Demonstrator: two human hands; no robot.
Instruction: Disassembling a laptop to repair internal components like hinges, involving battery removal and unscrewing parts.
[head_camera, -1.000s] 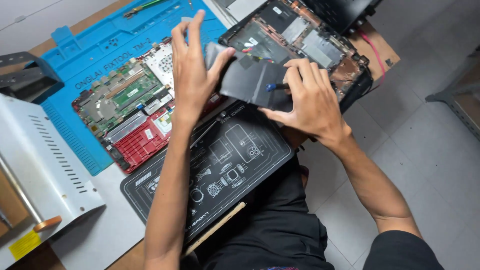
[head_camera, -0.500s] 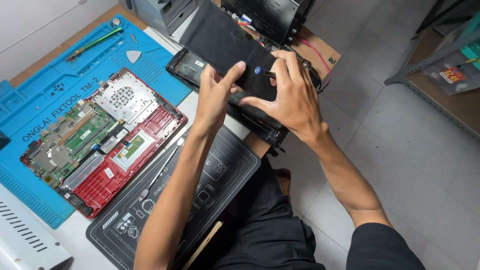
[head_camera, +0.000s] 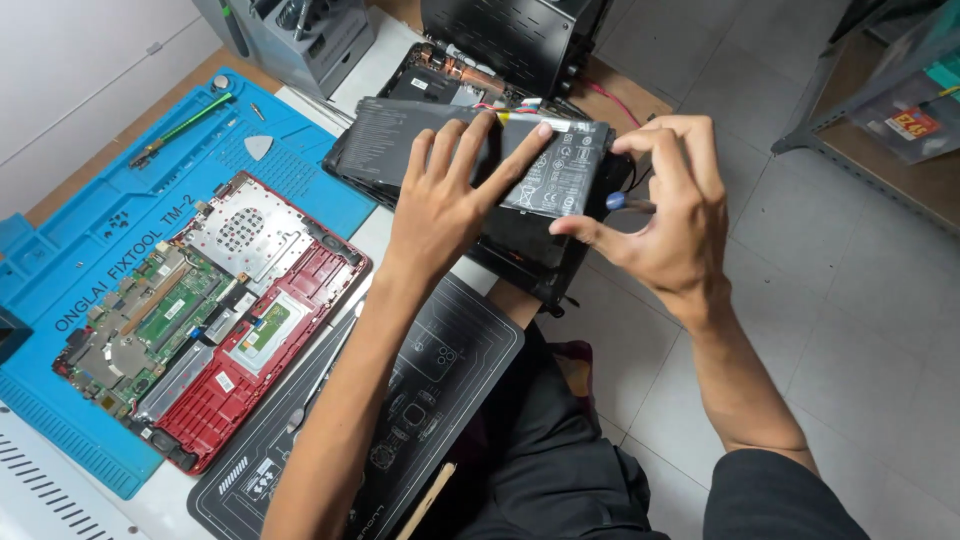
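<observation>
Both hands have shifted since the earlier picture: the flat black battery pack now lies lower and flatter over the open black laptop base, with its labelled face turned up.

Nearest the person, a dark work mat with printed outlines covers the front edge of the counter. Beyond it, the left hand presses open-palmed on the battery pack, fingers spread flat along its top; its grip is open, resting rather than clasping. The right hand pinches the pack's right end between thumb and fingers, and a small blue-tipped tool shows inside that same grip. The pack sits at the counter's right edge, overhanging the tiled floor.

Toward the left edge, a red laptop chassis with its green circuit board exposed lies on a blue repair mat. Farther back on that mat lie a green-handled tool and a pale triangular pick. At the far edge stand a grey organiser and a black perforated case.
</observation>
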